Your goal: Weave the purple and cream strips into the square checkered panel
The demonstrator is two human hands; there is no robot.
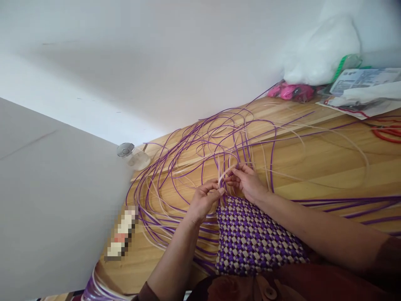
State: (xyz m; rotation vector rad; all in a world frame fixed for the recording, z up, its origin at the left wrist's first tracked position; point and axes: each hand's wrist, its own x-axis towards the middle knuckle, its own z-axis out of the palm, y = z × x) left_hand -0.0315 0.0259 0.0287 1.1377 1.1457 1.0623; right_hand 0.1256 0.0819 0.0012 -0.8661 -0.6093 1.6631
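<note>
A woven piece in purple and beige checks [250, 236] lies at the table's near edge, against the person's clothing. Long purple and beige strands fan out from its sides and far edge. At its far left corner my left hand [207, 200] pinches strands between thumb and forefinger. Just to the right, my right hand [246, 179] has its fingers closed on a beige strand [226, 170] that arcs between the two hands. Both hands are close together, just beyond the weave's far edge.
Loose strands spread over the wooden table [328, 163]. A clear lidded container [134, 156] stands by the wall at the left. Pink bundles [291, 91], a white bag [322, 54], papers [366, 90] and red-handled scissors [388, 131] lie at the right. A blurred patch covers something at the left.
</note>
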